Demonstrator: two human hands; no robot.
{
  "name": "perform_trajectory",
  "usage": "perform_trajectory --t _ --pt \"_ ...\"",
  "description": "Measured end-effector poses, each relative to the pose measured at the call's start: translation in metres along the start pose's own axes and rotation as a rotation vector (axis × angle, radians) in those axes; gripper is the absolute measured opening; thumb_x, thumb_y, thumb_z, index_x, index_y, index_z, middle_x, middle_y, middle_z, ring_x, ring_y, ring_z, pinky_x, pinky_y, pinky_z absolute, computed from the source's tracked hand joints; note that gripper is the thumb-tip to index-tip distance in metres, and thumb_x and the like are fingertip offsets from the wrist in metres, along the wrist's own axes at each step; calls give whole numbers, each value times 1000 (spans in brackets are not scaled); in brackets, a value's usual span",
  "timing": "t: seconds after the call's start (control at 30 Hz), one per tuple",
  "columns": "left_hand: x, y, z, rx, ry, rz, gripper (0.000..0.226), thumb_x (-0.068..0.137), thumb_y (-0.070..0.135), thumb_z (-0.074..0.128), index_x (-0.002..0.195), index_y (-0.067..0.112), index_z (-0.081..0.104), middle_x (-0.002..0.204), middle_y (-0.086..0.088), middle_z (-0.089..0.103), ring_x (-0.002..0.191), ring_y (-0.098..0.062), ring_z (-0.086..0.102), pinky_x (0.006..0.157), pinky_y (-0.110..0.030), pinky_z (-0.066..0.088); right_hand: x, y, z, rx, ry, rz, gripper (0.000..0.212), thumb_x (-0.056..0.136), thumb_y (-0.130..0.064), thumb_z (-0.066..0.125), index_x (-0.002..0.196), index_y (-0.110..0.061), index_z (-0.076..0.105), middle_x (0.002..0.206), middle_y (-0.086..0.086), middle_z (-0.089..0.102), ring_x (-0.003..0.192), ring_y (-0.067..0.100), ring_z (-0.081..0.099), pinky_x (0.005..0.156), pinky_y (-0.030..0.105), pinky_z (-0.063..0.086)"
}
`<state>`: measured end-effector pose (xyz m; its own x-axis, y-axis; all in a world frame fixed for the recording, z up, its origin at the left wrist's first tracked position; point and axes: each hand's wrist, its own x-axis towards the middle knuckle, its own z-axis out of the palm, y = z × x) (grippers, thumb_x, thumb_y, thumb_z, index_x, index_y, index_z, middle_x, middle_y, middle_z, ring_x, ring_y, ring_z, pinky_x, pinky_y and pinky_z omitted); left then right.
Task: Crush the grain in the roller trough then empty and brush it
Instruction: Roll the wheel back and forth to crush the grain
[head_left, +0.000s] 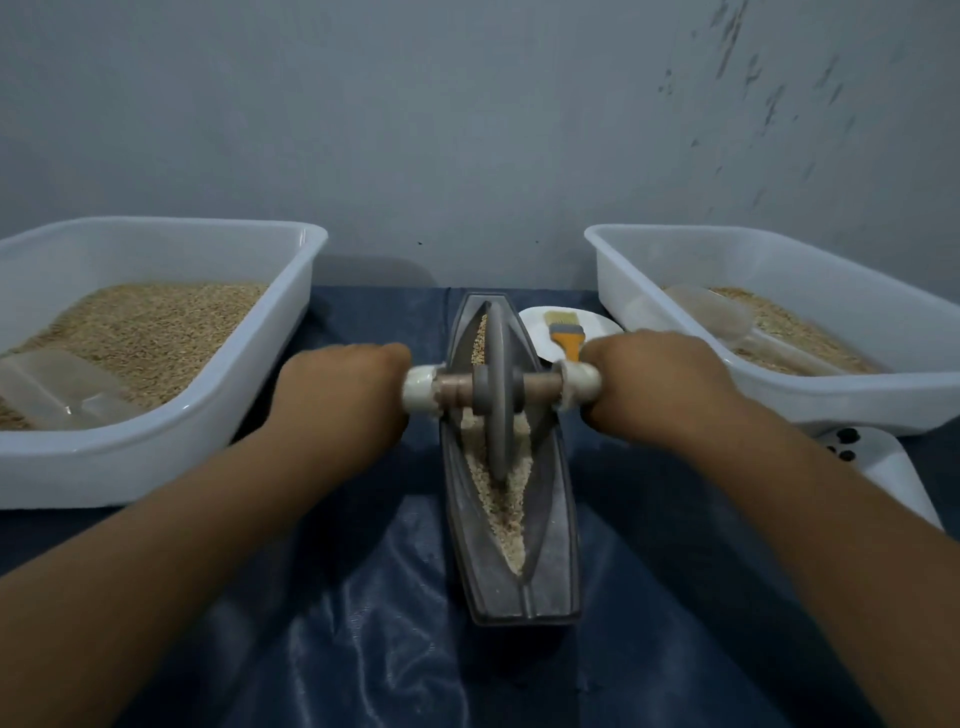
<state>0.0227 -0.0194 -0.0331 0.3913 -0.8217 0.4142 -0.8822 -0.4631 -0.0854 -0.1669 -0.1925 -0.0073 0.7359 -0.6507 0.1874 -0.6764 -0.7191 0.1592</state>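
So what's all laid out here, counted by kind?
White bins of grain: 2
Clear scoops: 2
Roller trough: 1
Roller wheel: 1
Brush: 1
White plate: 1
Total: 8

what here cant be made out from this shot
Head view only:
- Axle handle ends: hidden inside the left hand and right hand.
- Brush handle tip: behind the right hand.
- Left tub: cut off by the frame's left edge.
- Trough grain mid-section: blocked by the roller wheel.
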Motion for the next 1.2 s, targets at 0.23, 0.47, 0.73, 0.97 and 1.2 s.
perform_trajectory --t 0.23,0.47,0.73,0.97,1.2 --pt "66 -6 30 44 163 -54 11 81 17 60 81 17 50 77 -7 61 69 -32 57 59 -33 34 69 5 22 -32 233 9 13 68 -20 55 66 -24 42 56 -7 45 48 11 39 46 24 19" --pt "31 -3 19 -5 88 -1 13 80 26 62 79 21 50 64 5 47 62 -25 55 59 -32 46 29 1 18 -14 195 16 20 69 -24 60 67 -26 40 56 -7 43 48 10 35 46 23 18" --pt "-47 2 -20 -14 120 96 35 63 26 73 65 30 39 50 9 38 43 -12 39 42 -20 26 -66 -4 -25 -89 147 -24 30 73 -39 62 66 -30 35 57 -10 44 50 3 35 43 23 19" --pt "-18 3 -9 37 129 86 31 69 24 69 68 27 39 54 9 37 49 -17 42 48 -25 28 -34 -2 -7 38 -6 30 23 75 -35 62 68 -29 42 65 -9 50 57 8 45 47 24 29" --pt "63 -7 20 7 106 18 24 77 24 65 76 25 41 62 6 39 61 -22 46 61 -31 38 54 5 20 68 103 85 23 62 -23 69 71 -26 48 59 -7 50 50 11 42 47 23 26"
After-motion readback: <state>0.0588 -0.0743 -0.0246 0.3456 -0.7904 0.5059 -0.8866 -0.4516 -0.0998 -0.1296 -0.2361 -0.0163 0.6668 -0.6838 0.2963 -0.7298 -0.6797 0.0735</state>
